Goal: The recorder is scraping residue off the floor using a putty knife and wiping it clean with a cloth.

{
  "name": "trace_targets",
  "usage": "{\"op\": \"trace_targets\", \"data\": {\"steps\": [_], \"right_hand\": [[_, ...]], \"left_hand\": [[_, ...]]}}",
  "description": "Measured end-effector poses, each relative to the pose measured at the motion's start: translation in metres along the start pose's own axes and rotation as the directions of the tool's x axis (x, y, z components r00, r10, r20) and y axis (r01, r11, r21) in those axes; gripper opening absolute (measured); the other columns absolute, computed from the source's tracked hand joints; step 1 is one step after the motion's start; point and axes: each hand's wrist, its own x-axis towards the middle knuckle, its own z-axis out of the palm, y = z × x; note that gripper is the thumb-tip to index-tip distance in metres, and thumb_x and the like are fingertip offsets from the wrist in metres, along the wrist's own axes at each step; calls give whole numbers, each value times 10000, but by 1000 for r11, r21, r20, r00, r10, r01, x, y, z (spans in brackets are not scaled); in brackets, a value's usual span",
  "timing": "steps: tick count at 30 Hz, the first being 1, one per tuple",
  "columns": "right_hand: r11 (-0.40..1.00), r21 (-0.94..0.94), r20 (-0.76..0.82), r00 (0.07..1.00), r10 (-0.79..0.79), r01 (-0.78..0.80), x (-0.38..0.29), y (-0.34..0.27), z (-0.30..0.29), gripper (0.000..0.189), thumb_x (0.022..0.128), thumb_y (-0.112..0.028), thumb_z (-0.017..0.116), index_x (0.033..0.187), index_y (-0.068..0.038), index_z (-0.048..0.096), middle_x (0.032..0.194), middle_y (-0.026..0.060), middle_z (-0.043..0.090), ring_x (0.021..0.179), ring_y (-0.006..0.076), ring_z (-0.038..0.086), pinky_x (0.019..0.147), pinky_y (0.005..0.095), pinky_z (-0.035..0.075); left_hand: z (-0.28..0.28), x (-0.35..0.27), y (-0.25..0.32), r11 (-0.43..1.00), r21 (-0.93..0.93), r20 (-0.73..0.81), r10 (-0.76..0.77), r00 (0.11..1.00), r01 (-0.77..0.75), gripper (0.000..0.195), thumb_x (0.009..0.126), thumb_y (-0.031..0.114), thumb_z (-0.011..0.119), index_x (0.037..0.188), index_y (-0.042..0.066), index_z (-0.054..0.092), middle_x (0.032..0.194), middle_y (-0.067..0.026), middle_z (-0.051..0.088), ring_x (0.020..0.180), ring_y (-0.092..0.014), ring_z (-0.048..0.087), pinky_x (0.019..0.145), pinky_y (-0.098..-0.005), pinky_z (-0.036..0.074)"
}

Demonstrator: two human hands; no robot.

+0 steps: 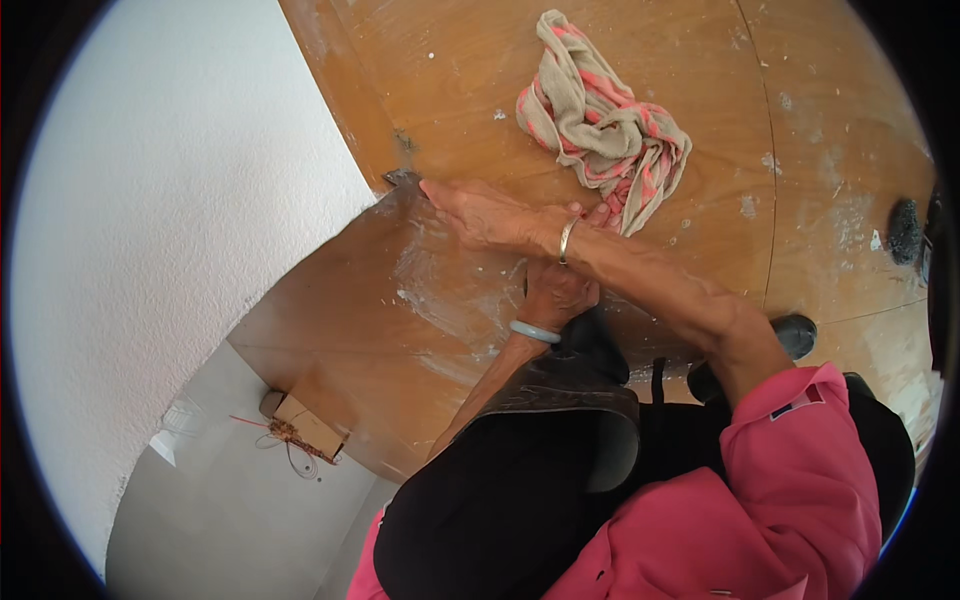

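My right hand [480, 214], with a silver bracelet at its wrist, reaches across to the white wall's corner. It is closed around a small dark flat blade [403, 178], probably a scraper, whose tip rests by the wood's edge; the handle is hidden. Beneath my right wrist is my left hand [559, 291], with a pale bangle. Its fingertips reach up to the lower end of a crumpled beige and pink cloth [600, 127], and the forearm hides part of this hand. Whitish smears mark the brown wood surface [457, 292] below the hands.
A white textured wall [195, 150] borders the wood at left. At lower left, an open cardboard box [307, 424] with thin wires stands by a grey floor [217, 502]. Black boots [795, 335] are close below me. A dark scouring pad-like object [904, 231] lies at far right.
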Motion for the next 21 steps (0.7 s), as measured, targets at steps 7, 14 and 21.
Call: {"op": "trace_targets", "data": {"steps": [7, 14, 21], "right_hand": [[984, 123, -20, 991, 134, -131, 10, 7, -5, 234, 984, -229, 501, 1107, -44, 573, 957, 153, 688, 757, 355, 596, 691, 458, 496], [989, 78, 166, 980, 114, -129, -13, -2, -17, 571, 899, -139, 531, 1430, -24, 357, 1114, 232, 666, 898, 391, 640, 708, 439, 504], [880, 418, 159, 972, 171, -223, -14, -15, -18, 816, 953, -123, 530, 1630, -90, 77, 1584, 173, 374, 778, 203, 601, 627, 285, 518]], "left_hand": [[0, 10, 0, 980, -32, -141, 188, 972, -194, 535, 900, 204, 579, 1396, 9, 535, 1503, -161, 505, 1356, -384, 482, 1144, -480, 363], [-1, -3, 1, 997, 57, -136, 55, 989, -48, 484, 792, 133, 596, 1262, 56, 682, 1314, -163, 664, 1173, -377, 634, 1005, -456, 484], [3, -4, -4, 981, 153, -219, 150, 964, -118, 450, 803, 114, 612, 1240, 38, 689, 1205, -153, 712, 1099, -368, 669, 957, -434, 498]]}}
